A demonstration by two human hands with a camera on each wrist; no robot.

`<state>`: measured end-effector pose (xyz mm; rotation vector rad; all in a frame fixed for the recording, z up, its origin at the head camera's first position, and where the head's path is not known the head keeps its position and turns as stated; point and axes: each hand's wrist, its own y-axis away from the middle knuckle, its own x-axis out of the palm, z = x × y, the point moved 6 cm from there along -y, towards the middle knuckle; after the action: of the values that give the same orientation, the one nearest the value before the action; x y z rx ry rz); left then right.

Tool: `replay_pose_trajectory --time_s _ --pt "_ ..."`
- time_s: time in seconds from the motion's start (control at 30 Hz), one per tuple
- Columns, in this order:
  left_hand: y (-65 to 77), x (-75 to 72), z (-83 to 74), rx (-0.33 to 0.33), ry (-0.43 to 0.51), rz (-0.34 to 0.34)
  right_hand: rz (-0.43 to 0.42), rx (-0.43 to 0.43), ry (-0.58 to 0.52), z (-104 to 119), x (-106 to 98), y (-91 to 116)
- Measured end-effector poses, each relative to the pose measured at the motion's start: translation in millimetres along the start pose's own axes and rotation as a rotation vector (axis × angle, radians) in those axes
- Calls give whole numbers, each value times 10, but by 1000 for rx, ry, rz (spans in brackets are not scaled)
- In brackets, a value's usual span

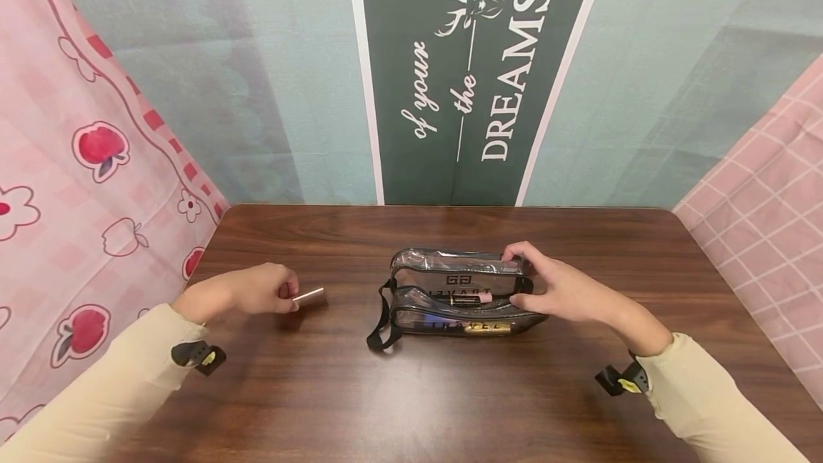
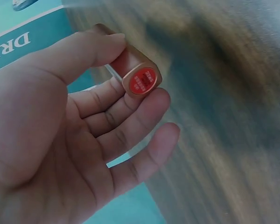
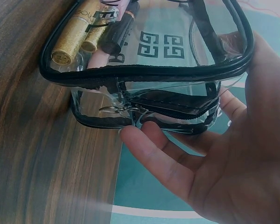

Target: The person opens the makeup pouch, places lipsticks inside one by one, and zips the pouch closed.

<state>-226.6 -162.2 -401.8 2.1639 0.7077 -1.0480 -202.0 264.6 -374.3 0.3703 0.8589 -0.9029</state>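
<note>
My left hand (image 1: 266, 287) pinches a lipstick tube (image 1: 309, 296) between thumb and fingers, just above the table to the left of the pouch. In the left wrist view the lipstick tube (image 2: 136, 72) shows its pinkish-gold case and a round red label on its end. A clear pouch (image 1: 411, 298) with black piping lies at the middle of the table, its top apart. Around the pouch's right end, my right hand (image 1: 558, 284) grips the edge with thumb and fingers. Inside are gold tubes (image 3: 73, 37) and a black tube with a pink end (image 1: 468, 299).
A black strap (image 1: 382, 327) hangs off the pouch's left end onto the brown wooden table (image 1: 411, 399). Behind the table hangs a printed curtain (image 1: 450, 184). Pink cloths (image 1: 90, 234) drape both sides.
</note>
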Motion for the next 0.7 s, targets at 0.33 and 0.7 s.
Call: replay_pose_trajectory --time_s 0.33,0.7 --pt "-26 -157 -91 22 13 -34 -2 1 2 12 -8 -2" --pt "-33 -286 -177 56 30 -104 -3 -1 -1 15 -17 -12"
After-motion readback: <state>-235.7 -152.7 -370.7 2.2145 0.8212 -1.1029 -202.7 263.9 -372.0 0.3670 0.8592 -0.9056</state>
